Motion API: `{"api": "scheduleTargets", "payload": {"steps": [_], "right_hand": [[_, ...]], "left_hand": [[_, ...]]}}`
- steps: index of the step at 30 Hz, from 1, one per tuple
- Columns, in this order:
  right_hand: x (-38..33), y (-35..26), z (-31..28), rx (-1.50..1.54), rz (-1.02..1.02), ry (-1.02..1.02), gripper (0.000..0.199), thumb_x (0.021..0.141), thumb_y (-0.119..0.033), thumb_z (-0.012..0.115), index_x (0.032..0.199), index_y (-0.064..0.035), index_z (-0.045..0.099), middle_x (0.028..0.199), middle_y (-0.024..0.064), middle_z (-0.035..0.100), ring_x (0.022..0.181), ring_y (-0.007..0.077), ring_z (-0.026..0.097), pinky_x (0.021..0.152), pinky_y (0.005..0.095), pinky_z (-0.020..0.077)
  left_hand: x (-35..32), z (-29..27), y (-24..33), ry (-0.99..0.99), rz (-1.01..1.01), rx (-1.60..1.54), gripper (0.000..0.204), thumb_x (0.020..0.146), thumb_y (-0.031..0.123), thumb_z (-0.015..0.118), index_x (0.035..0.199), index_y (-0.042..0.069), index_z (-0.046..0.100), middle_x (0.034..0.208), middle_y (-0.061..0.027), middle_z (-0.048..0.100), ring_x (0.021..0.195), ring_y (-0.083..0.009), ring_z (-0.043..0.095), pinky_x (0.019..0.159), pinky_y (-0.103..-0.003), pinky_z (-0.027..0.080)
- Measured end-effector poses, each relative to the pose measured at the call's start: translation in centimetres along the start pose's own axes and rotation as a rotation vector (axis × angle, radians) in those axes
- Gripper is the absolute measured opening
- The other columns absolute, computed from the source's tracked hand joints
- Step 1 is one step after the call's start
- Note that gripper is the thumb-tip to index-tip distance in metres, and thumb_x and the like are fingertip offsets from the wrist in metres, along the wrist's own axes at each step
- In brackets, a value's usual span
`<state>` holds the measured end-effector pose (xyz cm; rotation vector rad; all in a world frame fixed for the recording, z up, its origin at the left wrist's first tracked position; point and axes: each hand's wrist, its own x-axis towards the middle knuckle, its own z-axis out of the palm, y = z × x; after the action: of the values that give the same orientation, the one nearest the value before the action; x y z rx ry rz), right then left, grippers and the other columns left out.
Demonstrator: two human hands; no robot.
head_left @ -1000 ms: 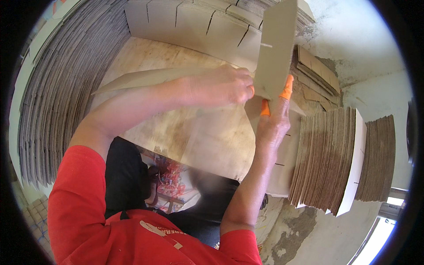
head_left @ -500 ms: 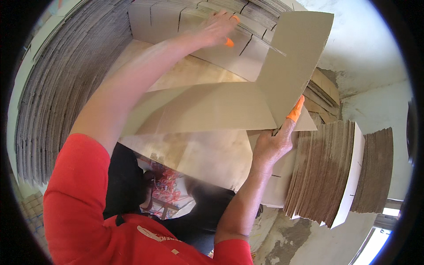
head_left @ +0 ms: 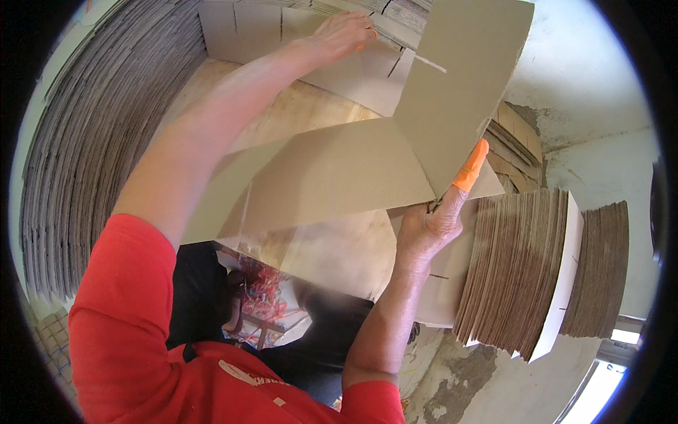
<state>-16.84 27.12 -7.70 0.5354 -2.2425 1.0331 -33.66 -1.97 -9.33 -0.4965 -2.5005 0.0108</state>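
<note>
My right hand [head_left: 432,230] grips a folded cardboard sheet [head_left: 353,166] at its lower right corner. An orange finger cover shows on one digit, stretched along the sheet's edge. One panel of the sheet rises away from me and another extends left over the work surface, its left end behind my left forearm. At the far side my left hand [head_left: 342,35] has its fingers bent at the top edge of a slotted cardboard strip [head_left: 311,60]. Its orange-covered fingertips are close together there and partly hidden.
A tall stack of cardboard sheets [head_left: 99,141] curves along the left. Two more cardboard stacks [head_left: 519,272] [head_left: 597,272] stand at the right, by a pale wall [head_left: 600,169]. The pale wooden work surface [head_left: 339,258] lies beneath the folded sheet. Red scraps [head_left: 265,293] lie below, near my legs.
My left hand's fingertips have drawn together at the far strip. The folded sheet in my right hand has shifted slightly left and away from me, its upright panel tilting up.
</note>
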Motion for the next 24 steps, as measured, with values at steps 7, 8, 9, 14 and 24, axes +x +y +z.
{"api": "scheduleTargets", "payload": {"steps": [7,8,9,14,24], "right_hand": [[0.0,0.1,-0.3,0.048,-0.056,-0.092,0.084,0.073,0.006,0.074,0.146,-0.0141,0.039,0.126,0.0108,0.063,0.102,0.0214,0.066,0.085,0.0300,0.0536],[0.0,-0.1,-0.4,0.057,-0.023,-0.089,0.083,0.072,0.006,0.074,0.145,-0.0138,0.040,0.126,0.0108,0.063,0.103,0.0215,0.066,0.086,0.0306,0.0537],[0.0,-0.4,-0.6,0.065,0.010,-0.085,0.082,0.072,0.006,0.075,0.144,-0.0134,0.042,0.125,0.0107,0.063,0.103,0.0217,0.066,0.087,0.0312,0.0539],[-0.2,-0.6,-1.2,0.059,0.019,-0.081,0.078,0.071,0.007,0.075,0.140,-0.0127,0.047,0.121,0.0120,0.065,0.103,0.0227,0.066,0.085,0.0327,0.0548],[0.0,-1.2,-2.6,0.031,0.059,-0.221,0.083,0.069,0.008,0.074,0.143,-0.0145,0.044,0.106,0.0148,0.067,0.085,0.0255,0.070,0.070,0.0345,0.0564]], "left_hand": [[0.3,-3.3,2.0,-0.333,-0.097,-0.104,0.016,0.079,0.007,0.059,0.095,0.009,0.058,0.085,-0.0084,0.061,0.090,-0.0287,0.062,0.070,-0.042,0.052],[0.3,-3.5,2.3,-0.281,-0.023,-0.089,0.016,0.079,0.006,0.059,0.095,0.009,0.058,0.085,-0.0088,0.061,0.090,-0.0286,0.062,0.070,-0.042,0.052],[0.3,-3.6,2.5,-0.228,0.052,-0.074,0.016,0.079,0.006,0.059,0.094,0.009,0.058,0.085,-0.0093,0.061,0.090,-0.0286,0.062,0.071,-0.042,0.052],[0.3,-4.4,2.9,-0.198,0.096,-0.020,0.018,0.078,0.003,0.058,0.095,0.008,0.061,0.086,-0.0111,0.061,0.090,-0.0302,0.062,0.071,-0.042,0.052],[-0.8,-6.5,6.2,0.091,0.177,-0.207,0.011,0.068,-0.002,0.064,0.070,0.001,0.053,0.066,-0.0176,0.052,0.070,-0.0361,0.061,0.056,-0.044,0.048]]}}
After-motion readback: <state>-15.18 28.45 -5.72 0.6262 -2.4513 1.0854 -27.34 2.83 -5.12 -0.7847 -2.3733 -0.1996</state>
